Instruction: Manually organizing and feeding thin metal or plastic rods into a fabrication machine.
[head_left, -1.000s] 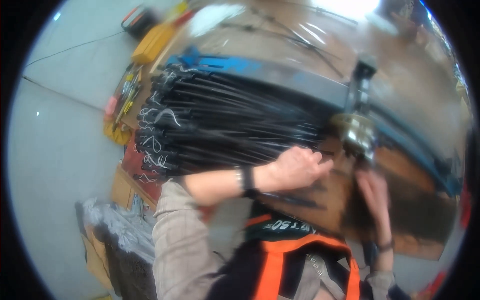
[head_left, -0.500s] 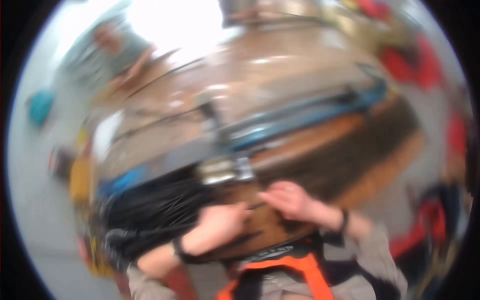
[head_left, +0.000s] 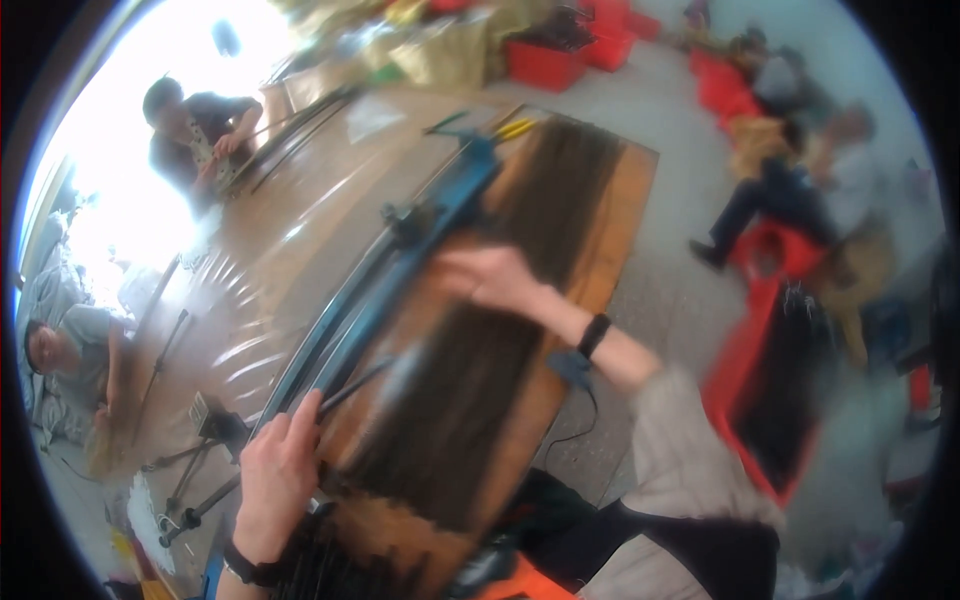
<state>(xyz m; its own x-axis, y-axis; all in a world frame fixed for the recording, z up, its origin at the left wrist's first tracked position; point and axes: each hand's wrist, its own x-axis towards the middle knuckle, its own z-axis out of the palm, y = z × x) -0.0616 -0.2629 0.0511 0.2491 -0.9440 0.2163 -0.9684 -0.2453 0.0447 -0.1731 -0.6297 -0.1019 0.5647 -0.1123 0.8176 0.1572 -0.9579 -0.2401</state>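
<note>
My left hand [head_left: 275, 470] is closed at the near end of a long blue rail-shaped fixture [head_left: 375, 305], its fingers around a thin dark rod [head_left: 357, 385] that points up and to the right. Farther along, my right hand [head_left: 490, 275] is beside the fixture's right edge, fingers curled together and blurred by motion. Whatever they grip cannot be made out. A dark clamp-like block [head_left: 405, 225] sits on the fixture between its ends. To the right, a wide dark layer of what look like thin rods [head_left: 470, 400] covers much of the wooden board [head_left: 640, 180].
Yellow-handled pliers [head_left: 515, 129] lie past the fixture's far end. A dark metal stand [head_left: 220, 425] is left of my left hand. Two people [head_left: 195, 130] [head_left: 75, 345] sit across the table. Red crates [head_left: 545, 62] and seated people [head_left: 790, 190] are on the floor beyond.
The view has turned. My hands, close together over the table before, are now far apart along the blue fixture, the right one reaching toward its far part.
</note>
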